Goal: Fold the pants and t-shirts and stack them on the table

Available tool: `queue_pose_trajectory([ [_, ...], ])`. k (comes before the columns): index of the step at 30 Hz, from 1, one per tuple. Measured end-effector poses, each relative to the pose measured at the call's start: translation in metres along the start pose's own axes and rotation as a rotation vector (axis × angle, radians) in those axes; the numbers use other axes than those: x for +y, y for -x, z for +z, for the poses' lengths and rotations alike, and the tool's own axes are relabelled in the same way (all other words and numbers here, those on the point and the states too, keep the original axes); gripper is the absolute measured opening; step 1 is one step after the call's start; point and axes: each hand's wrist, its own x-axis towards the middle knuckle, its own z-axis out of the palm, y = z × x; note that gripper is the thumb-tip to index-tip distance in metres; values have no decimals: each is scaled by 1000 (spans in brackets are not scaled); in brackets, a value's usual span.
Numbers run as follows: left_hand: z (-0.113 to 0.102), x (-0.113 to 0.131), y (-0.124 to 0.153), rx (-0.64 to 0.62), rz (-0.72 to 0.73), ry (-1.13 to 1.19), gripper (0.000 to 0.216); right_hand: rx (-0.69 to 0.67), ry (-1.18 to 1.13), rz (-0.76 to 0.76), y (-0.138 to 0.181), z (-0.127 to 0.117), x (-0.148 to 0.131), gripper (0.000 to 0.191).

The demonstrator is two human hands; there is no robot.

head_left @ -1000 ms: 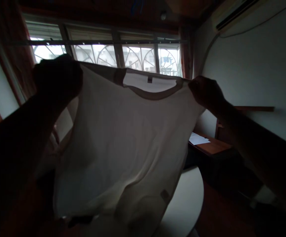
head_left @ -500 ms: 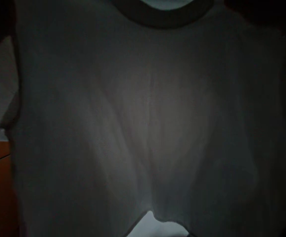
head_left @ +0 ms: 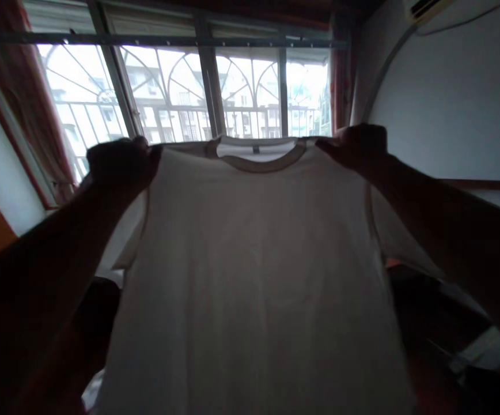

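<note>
A pale short-sleeved T-shirt (head_left: 254, 259) hangs spread out in front of me, its round collar at the top and its hem out of view below. My left hand (head_left: 122, 161) is closed on the shirt's shoulder at the left. On the opposite shoulder, my right hand (head_left: 356, 144) grips the cloth the same way. Both arms reach forward and up. The sleeves droop beneath my hands, partly hidden by my forearms. Against the bright window, the fingers show only as dark shapes.
Behind the shirt is a wide window (head_left: 167, 98) with curved bars outside. Curtains (head_left: 38, 98) hang at its sides. A white wall (head_left: 457, 104) with part of an air conditioner (head_left: 431, 8) is at the right. Dark, unclear items lie low on both sides.
Earlier the shirt filled the dark view close up, with its hem showing. Now it is farther off and higher, and both hands and the window have come into sight.
</note>
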Motion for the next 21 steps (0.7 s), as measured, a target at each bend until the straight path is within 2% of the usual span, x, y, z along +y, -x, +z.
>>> queue_pose_trajectory([
  [2, 16, 0, -1, -54, -20, -116, 72, -131, -31, -1, 1, 37, -13, 99],
  [4, 50, -1, 6, -170, -39, -205, 67, -251, -38, -8, 6, 78, -32, 87],
  [8, 146, -6, 38, -383, -141, -255, 53, -448, -86, -51, 30, 167, -83, 74],
  [11, 221, -1, 75, -548, -217, -236, 45, -587, -123, -71, 64, 230, -123, 61],
  [14, 280, 7, 114, -656, -253, -216, 33, -684, -139, -105, 102, 280, -154, 47],
  [17, 321, 8, 143, -709, -269, -201, 28, -729, -152, -145, 133, 318, -171, 39],
  [21, 348, 2, 161, -707, -270, -205, 28, -754, -149, -146, 158, 352, -172, 38],
])
